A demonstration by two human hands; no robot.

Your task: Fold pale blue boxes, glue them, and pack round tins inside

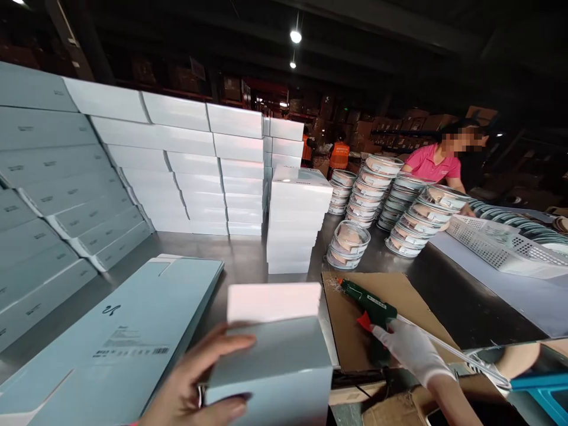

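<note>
My bare left hand grips a light blue carton by its left side, thumb on the near face and fingers over the top. A pale flap stands up at the carton's far edge. My right hand, in a white glove, is closed round the handle of a green hot glue gun with a red trigger. The gun's orange tip points left, over a brown cardboard sheet. A white glue stick sticks out of its back end.
Flat blue cartons lie on the metal table at left. Walls of stacked boxes rise behind them, with a shorter box stack ahead. Round clear containers stand in piles near a white basket. A co-worker in pink is across the table.
</note>
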